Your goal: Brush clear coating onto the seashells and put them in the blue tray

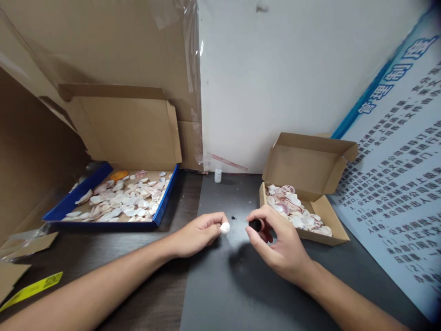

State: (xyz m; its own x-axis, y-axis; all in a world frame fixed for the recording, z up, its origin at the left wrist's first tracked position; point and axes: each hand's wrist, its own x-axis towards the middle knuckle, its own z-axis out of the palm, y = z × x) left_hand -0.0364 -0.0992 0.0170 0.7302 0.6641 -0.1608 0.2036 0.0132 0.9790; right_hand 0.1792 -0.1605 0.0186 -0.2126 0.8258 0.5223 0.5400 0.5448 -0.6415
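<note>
Between thumb and forefinger, my left hand (197, 235) pinches a small white ribbed seashell (225, 228) above the grey mat. Facing it, my right hand (280, 241) curls around a small round black object (255, 225); its exact kind is unclear. A gap separates the shell from the black object. On the mat between the hands lies a tiny black speck (233, 218). Left of my left hand, a blue-sided cardboard box (156, 216) holds many loose shells (131, 198). Behind my right hand, a smaller brown box (339, 234) has more shells (292, 207) in it.
A small white bottle (218, 174) stands at the back of the grey mat (213, 289), near the white wall. Both boxes have raised lids. A printed board (396, 184) leans at the right. Cardboard pieces and a yellow strip (32, 288) lie at the left.
</note>
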